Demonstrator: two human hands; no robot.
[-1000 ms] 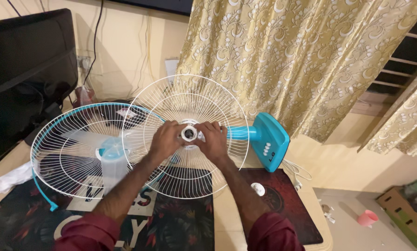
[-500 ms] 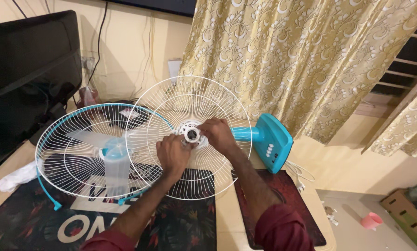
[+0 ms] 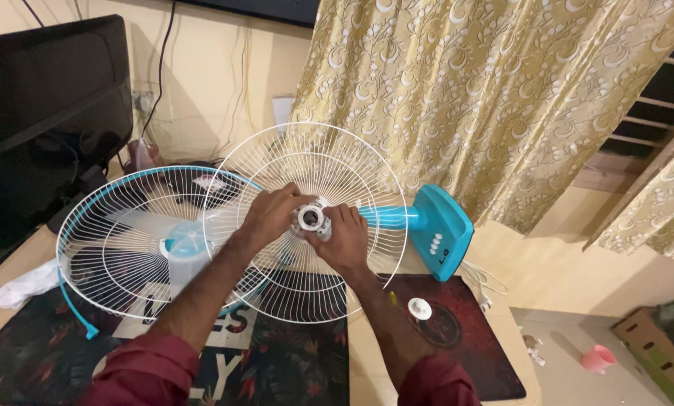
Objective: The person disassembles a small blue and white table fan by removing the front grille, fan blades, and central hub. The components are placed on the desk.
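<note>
Both the left hand [image 3: 273,214] and right hand [image 3: 346,239] are clenched on the white hub nut [image 3: 310,219] at the centre of the rear fan guard [image 3: 307,158], upright above the bench [image 3: 442,331]; fastening it calls for steady turning.

Warm, dim indoor light, soft shadows, mostly sharp, slight wide-angle edge bending.

A room in a home. Patterned gold fabric curtains [image 3: 495,98] hang beside a large black television screen [image 3: 43,113].
</note>
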